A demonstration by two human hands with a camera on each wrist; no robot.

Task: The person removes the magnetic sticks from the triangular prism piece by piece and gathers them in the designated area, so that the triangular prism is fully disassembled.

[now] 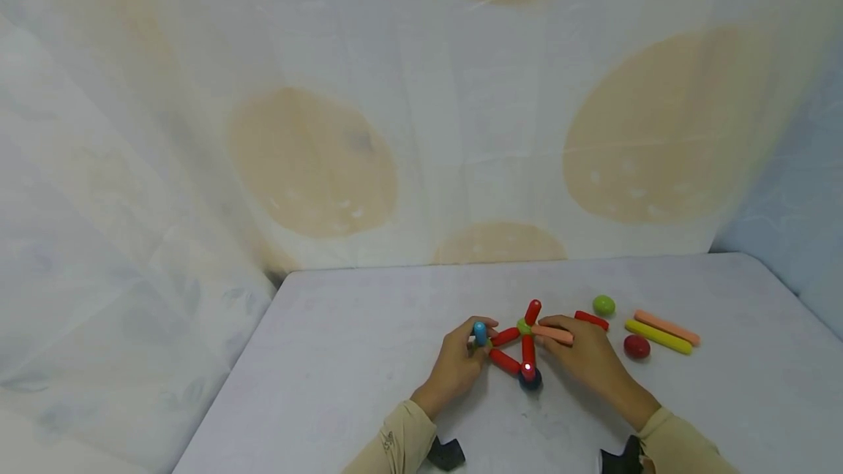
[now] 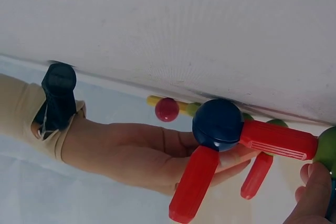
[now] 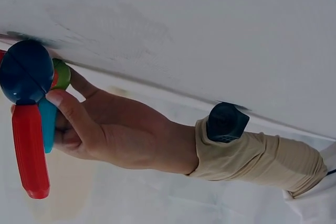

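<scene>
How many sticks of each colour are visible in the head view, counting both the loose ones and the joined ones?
Red sticks: 5
Peach sticks: 2
Yellow stick: 1
Blue stick: 1
Total: 9

No text, label, brand, number or sign can be read anywhere.

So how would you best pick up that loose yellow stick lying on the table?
Probably pinch the yellow stick across its middle from above. It lies flat with the peach stick close behind it, so one fingertip must slip into that narrow gap; the near long side is free.
</scene>
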